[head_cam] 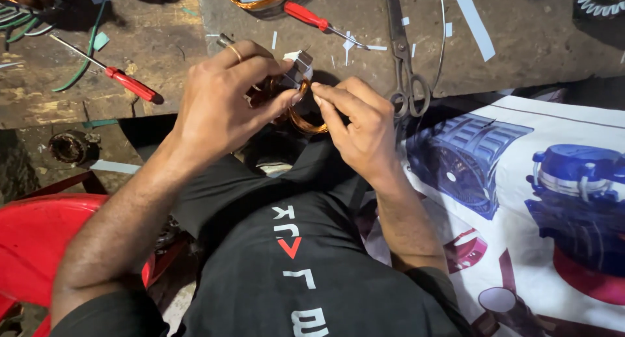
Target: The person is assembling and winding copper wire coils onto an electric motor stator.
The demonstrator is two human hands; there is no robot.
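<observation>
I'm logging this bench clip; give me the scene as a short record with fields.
left hand: grips small grey metal core wound with copper wire coil
right hand: pinches the coil's copper loop
bench: dark worn wooden worktop
tools: steel scissors; two red-handled screwdrivers
right side: printed white sheet

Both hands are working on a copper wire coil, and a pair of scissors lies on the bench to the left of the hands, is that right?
Not quite. The head view shows the scissors lying to the right of the hands, not the left. The left hand and right hand do both hold the copper wire coil.
</observation>
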